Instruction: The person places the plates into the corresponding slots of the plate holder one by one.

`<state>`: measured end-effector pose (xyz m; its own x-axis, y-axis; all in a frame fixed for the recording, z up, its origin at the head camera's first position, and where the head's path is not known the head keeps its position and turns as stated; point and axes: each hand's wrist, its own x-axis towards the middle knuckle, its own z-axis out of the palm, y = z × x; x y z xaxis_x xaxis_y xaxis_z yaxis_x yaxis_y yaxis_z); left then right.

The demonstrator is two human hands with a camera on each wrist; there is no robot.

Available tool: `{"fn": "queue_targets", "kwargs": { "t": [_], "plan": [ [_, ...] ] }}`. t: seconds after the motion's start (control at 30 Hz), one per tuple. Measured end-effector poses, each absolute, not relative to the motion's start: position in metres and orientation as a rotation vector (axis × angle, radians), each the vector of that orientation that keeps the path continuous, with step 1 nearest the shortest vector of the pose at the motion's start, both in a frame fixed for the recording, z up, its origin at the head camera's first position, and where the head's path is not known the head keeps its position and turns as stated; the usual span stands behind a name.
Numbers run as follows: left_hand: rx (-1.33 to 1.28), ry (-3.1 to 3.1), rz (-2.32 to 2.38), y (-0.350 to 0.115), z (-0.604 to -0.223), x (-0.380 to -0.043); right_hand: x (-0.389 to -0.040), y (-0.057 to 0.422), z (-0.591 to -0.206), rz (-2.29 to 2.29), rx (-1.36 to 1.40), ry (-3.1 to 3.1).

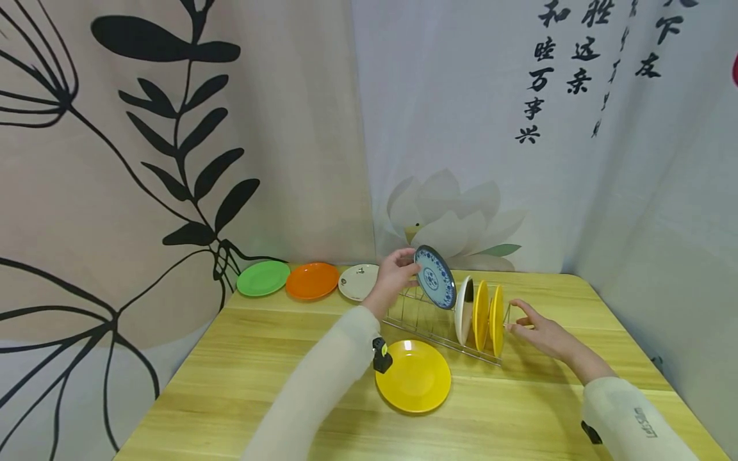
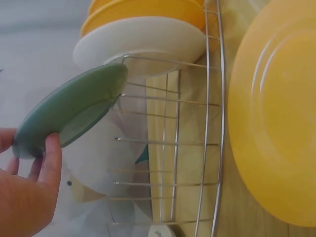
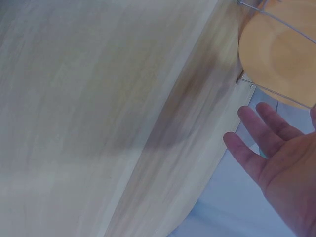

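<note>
My left hand (image 1: 398, 275) pinches the rim of a small blue-and-white patterned plate (image 1: 435, 276), which is tilted over the wire dish rack (image 1: 423, 323). In the left wrist view the plate's plain greenish underside (image 2: 74, 106) shows, with the thumb and fingers at its lower left end. A white plate (image 1: 464, 312) and two yellow plates (image 1: 480, 315) stand on edge in the rack, right of the blue one. At the rack's right end is my right hand (image 1: 541, 330), its thumb and forefinger spread close to the end wire; its other fingers (image 3: 264, 133) are extended.
A yellow plate (image 1: 413, 376) lies flat in front of the rack. Along the back edge of the wooden table (image 1: 230, 378) lie a green plate (image 1: 263, 278), an orange plate (image 1: 312, 280) and a white patterned plate (image 1: 357, 282). A printed curtain (image 1: 305, 128) hangs behind.
</note>
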<state>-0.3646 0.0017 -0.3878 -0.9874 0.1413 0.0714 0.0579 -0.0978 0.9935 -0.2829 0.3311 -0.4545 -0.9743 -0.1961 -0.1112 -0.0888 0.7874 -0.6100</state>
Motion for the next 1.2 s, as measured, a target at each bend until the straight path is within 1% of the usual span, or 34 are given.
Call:
{"fn": "queue_targets", "kwargs": {
  "t": [0.47, 1.0, 1.2],
  "plan": [
    [0.259, 2.147, 2.177, 0.019, -0.394, -0.359, -0.28, 0.328, -0.451, -0.945, -0.24, 2.805],
    [0.25, 2.153, 2.154, 0.027, -0.405, -0.347, -0.283, 0.332, -0.453, -0.918, -0.237, 2.826],
    [0.231, 2.199, 2.156, 0.024, -0.411, -0.347, -0.283, 0.331, -0.454, -0.922, -0.241, 2.82]
  ]
}}
